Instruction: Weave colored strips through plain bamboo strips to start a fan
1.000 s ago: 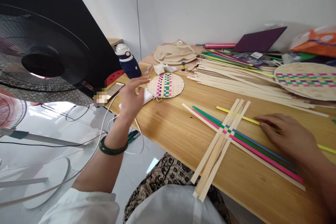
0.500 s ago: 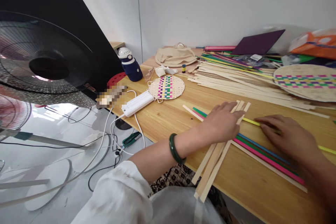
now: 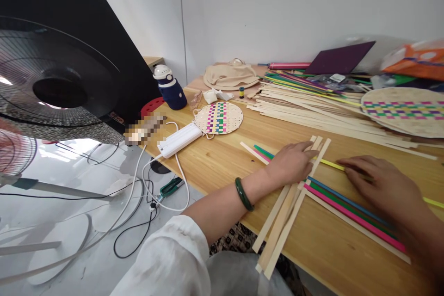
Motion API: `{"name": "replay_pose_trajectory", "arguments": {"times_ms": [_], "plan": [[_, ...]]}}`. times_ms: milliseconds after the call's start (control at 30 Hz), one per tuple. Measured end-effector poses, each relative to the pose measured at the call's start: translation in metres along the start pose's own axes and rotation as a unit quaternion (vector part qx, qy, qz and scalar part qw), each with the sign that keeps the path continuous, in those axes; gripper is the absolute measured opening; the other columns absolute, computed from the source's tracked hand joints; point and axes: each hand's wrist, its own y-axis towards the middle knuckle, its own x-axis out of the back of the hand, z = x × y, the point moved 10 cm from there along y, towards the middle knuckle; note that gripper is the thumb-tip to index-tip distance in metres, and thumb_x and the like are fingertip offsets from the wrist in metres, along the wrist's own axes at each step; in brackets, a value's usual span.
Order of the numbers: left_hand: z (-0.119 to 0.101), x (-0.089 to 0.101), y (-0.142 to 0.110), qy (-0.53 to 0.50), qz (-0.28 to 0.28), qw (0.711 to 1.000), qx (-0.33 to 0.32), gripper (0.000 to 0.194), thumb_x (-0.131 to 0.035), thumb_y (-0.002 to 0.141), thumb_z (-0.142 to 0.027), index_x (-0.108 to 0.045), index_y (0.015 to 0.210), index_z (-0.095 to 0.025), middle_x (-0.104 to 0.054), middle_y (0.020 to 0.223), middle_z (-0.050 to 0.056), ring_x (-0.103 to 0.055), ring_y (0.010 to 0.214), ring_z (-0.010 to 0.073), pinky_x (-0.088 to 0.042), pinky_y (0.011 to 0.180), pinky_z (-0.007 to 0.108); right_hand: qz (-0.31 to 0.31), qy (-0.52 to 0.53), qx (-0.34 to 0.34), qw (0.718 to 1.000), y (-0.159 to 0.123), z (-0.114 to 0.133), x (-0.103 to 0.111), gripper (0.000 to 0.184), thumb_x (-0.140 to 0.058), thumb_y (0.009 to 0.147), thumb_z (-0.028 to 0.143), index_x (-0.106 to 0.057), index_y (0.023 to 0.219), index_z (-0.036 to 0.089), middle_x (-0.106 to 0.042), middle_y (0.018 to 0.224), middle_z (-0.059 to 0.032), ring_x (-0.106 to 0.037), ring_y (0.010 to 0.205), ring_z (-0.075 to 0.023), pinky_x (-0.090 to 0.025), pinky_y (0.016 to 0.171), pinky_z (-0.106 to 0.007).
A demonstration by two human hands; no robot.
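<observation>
Left hand (image 3: 292, 163) swung inward; yellow strip (image 3: 332, 165) slants down rightward.

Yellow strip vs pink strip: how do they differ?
The yellow strip looks narrower than the pink strip. The right hand touches the yellow strip, not the pink strip. The pink strip lies close beside the green strip; the yellow strip lies apart. Both are partly hidden.

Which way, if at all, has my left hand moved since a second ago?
Yes, rightward in view: the left hand has gone from left of the small round woven mat to right of it, over the crossed strips.
</observation>
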Motion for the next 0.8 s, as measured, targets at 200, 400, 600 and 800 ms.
{"name": "replay_pose_trajectory", "arguments": {"times_ms": [200,400,600,800], "plan": [[-0.005,0.013,-0.001,-0.017,-0.03,0.999,-0.006,0.038,-0.045,0.095,-0.015,-0.06,0.13,-0.011,-0.05,0.147,0.016,-0.052,0.133,0.0213,-0.041,0.114,0.036,0.002,0.001,0.002,1.0,0.0,-0.002,-0.002,0.047,-0.035,0.088,0.054,-0.071,0.101,0.028,-0.071,0.107,-0.0052,-0.065,0.1,-0.0267,-0.052,0.089,-0.047],[0.034,0.12,-0.038,-0.08,-0.198,0.977,-0.003,0.037,-0.046,0.095,-0.021,-0.062,0.128,-0.021,-0.053,0.146,0.009,-0.054,0.131,0.0191,-0.042,0.113,0.037,0.005,-0.009,-0.003,1.0,-0.001,-0.003,-0.001,0.048,-0.034,0.087,0.054,-0.072,0.1,0.027,-0.071,0.107,-0.0062,-0.065,0.099,-0.0275,-0.054,0.085,-0.046],[0.204,0.224,-0.154,0.054,-0.373,0.88,0.288,0.039,-0.053,0.088,-0.02,-0.066,0.124,-0.013,-0.065,0.132,0.011,-0.059,0.123,0.0228,-0.044,0.108,0.036,-0.002,-0.008,0.004,1.0,-0.001,0.002,0.001,0.048,-0.034,0.087,0.053,-0.071,0.1,0.026,-0.072,0.106,-0.0062,-0.065,0.1,-0.027,-0.053,0.087,-0.046],[0.323,0.242,-0.303,0.153,-0.292,0.763,0.556,0.051,-0.047,0.087,-0.021,-0.056,0.134,-0.003,-0.063,0.132,0.014,-0.054,0.127,0.0315,-0.042,0.107,0.043,0.005,-0.006,-0.015,1.0,0.0,0.0,0.001,0.048,-0.034,0.085,0.054,-0.071,0.099,0.027,-0.072,0.104,-0.005,-0.065,0.099,-0.027,-0.054,0.086,-0.046]]}}
